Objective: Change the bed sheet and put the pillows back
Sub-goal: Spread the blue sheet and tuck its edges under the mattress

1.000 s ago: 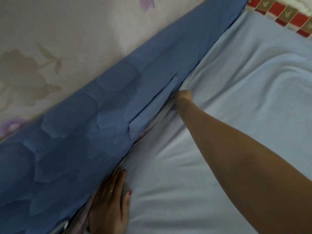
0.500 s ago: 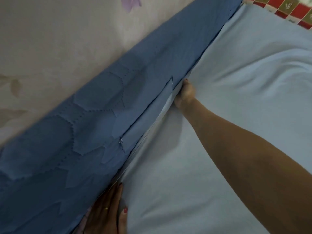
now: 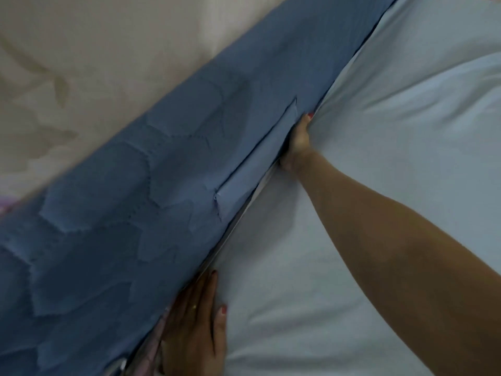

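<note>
Tucking line: the pale blue sheet [image 3: 352,240] meets the quilted blue padded panel [image 3: 135,226] along a seam running from about 7 o'clock up to 1 o'clock across the view; this is the long axis the next push, in my judgement, has to follow.
Sheet position: it covers the mattress over the whole 3 to 5 o'clock side of the view, with soft creases fanning out from the far hand toward 2 o'clock.
Direction from the hands: the seam lies to the left of both hands, at roughly 10 o'clock from each; the cloth goes down into the gap between mattress and panel.
Right hand [image 3: 296,142]: reached far along the seam with the arm stretched out, fingers fairly straight and wedged edge-on into the gap, pressing sheet down; how much cloth the hidden fingers have hold of I cannot tell.
Left hand [image 3: 195,321]: low in the view at 6 o'clock, nearer the body, fingers flat and extended, lying on the sheet edge right beside the panel; it presses and grips nothing that shows. A ring sits on one finger.
Nearer hand: the left is closer to the untucked-looking stretch at the bottom, where a strip of patterned fabric [image 3: 151,346] peeps out at the seam.
Behind the panel: a cream wall [image 3: 95,63] with a faint floral print.
Pillows: none in view.
</note>
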